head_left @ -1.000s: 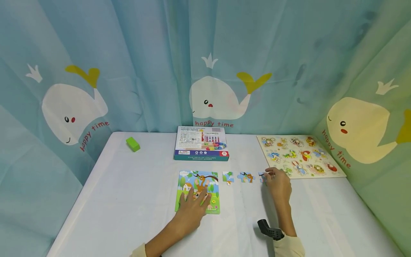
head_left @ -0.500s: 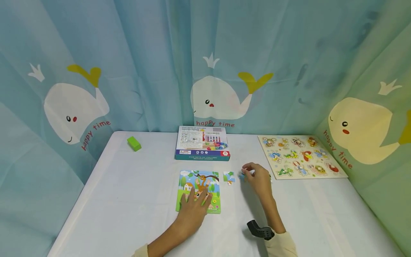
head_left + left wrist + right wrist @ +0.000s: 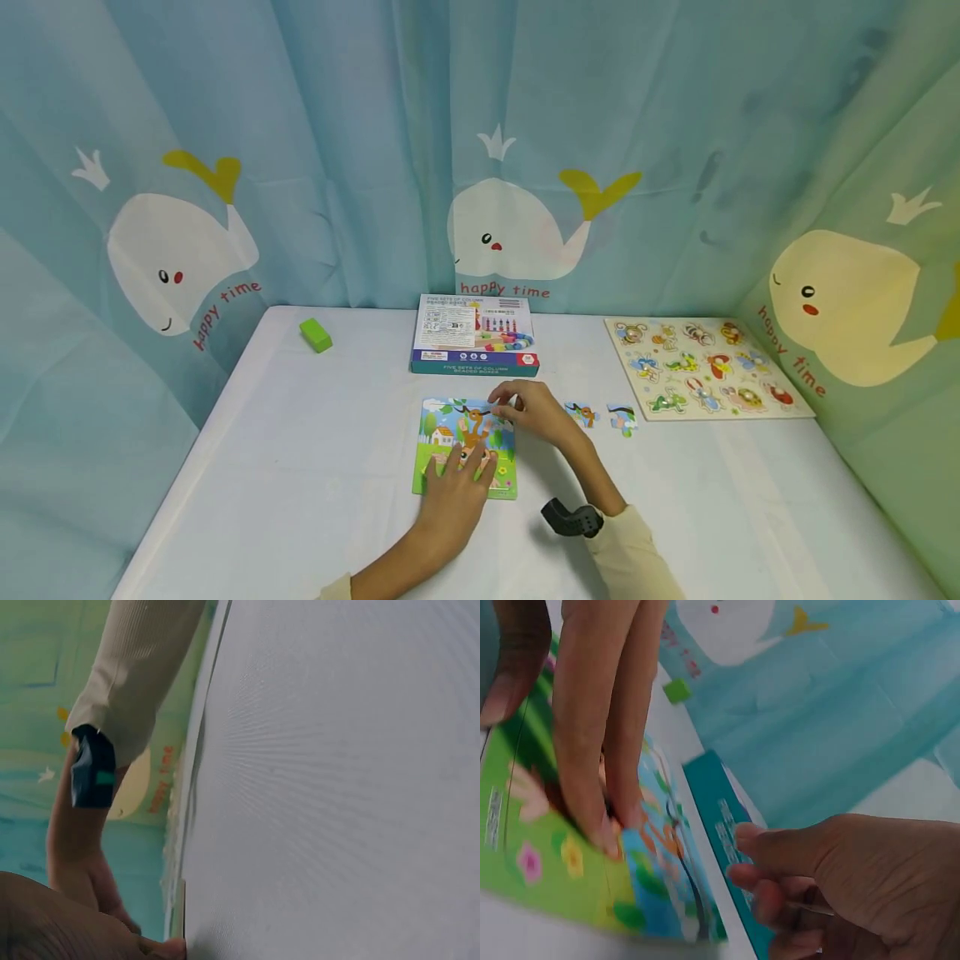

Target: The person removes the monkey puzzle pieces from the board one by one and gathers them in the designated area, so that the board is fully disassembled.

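Note:
My left hand (image 3: pixel 453 500) rests flat on a square monkey jigsaw puzzle (image 3: pixel 442 437), fingers spread over its lower part. My right hand (image 3: pixel 534 410) is at the puzzle's upper right corner, thumb and fingers loosely bent. In the right wrist view no puzzle piece plainly shows in that hand (image 3: pixel 877 885); whether it touches the puzzle is unclear. To its right lie two loose puzzle pieces: one with a monkey part (image 3: pixel 581 414) and one with a branch (image 3: pixel 622 419). A third piece, seen earlier beside the puzzle, is hidden at the right hand.
Behind the puzzle lies a beaded-boxes carton (image 3: pixel 474 335). An insect peg board (image 3: pixel 693 404) occupies the back right of the table. At the back left lies a green block (image 3: pixel 316 335). A printed curtain (image 3: pixel 360 167) hangs behind the table (image 3: pixel 300 483).
My right hand has left the branch piece and moved left, over the other loose pieces, to the puzzle's upper right corner. The left hand has stayed on the puzzle.

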Demonstrator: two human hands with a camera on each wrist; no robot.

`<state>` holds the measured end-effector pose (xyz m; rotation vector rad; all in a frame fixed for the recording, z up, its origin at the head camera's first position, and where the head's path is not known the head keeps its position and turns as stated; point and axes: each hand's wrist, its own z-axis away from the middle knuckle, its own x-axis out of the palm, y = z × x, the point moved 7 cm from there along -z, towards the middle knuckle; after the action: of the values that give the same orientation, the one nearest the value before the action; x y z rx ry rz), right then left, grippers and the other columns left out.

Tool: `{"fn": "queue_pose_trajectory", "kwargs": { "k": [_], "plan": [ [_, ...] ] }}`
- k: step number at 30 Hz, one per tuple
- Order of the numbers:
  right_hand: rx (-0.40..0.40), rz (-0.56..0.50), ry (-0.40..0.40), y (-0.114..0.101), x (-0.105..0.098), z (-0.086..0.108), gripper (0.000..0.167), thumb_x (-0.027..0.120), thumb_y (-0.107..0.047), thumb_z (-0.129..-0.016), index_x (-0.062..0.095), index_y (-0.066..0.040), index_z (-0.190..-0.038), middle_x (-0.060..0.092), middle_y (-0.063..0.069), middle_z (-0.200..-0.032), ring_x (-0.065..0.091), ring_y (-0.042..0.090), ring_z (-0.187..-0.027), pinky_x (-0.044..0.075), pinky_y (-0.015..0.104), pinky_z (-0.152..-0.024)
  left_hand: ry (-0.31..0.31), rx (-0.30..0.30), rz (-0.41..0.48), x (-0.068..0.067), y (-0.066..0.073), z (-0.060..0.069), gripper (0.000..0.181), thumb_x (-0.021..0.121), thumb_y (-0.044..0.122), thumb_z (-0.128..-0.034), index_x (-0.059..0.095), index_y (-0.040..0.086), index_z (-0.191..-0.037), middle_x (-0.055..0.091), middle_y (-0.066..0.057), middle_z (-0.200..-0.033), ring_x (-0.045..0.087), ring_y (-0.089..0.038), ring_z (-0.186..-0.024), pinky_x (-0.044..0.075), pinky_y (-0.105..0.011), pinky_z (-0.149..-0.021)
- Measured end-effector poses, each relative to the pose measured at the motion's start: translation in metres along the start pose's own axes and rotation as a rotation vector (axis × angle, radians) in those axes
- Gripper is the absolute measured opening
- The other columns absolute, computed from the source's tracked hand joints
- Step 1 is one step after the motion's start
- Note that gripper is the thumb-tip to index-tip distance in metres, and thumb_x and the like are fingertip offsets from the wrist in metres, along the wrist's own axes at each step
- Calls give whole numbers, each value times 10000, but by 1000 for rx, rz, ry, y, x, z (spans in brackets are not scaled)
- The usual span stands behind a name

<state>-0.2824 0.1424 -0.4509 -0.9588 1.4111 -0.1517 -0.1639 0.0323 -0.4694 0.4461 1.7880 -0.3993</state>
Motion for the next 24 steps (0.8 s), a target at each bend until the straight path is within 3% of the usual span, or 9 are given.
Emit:
{"fn": "queue_pose_trajectory", "kwargs": {
  "k": [5, 9, 17, 24],
  "plan": [
    [-86, -79, -161, -18, 19, -14, 151, 657, -91, -925, 702, 6, -1032, 703, 119, -883, 596, 127, -620, 486, 205, -588, -28, 2, -13, 1, 2, 1, 503, 819, 196, -777, 674, 207, -1258, 599, -58, -1353, 584, -322, -1188, 539, -568, -808],
    [-99, -123, -255, -27, 32, -21, 167, 636, -85, -938, 701, 33, -1036, 719, 135, -900, 674, 217, -650, 513, 199, -595, -61, -2, -18, 0, 5, 3, 529, 826, 217, -774, 662, 186, -1276, 585, -71, -1360, 563, -323, -1198, 535, -575, -813],
    [-78, -94, -274, -28, 49, -28, 136, 630, -106, -945, 736, -23, -968, 733, 73, -884, 582, 52, -681, 495, 180, -644, -84, -5, -25, 0, 9, 3, 559, 820, 224, -781, 637, 174, -1308, 573, -63, -1382, 536, -320, -1222, 531, -580, -822],
    [-72, -64, -258, -31, 53, -28, 138, 637, -106, -942, 747, -24, -949, 719, 71, -888, 531, 51, -708, 471, 183, -650, -62, 9, -46, -1, 12, 6, 526, 807, 251, -802, 648, 151, -1294, 594, -65, -1350, 527, -330, -1208, 530, -585, -816]
  ]
}}
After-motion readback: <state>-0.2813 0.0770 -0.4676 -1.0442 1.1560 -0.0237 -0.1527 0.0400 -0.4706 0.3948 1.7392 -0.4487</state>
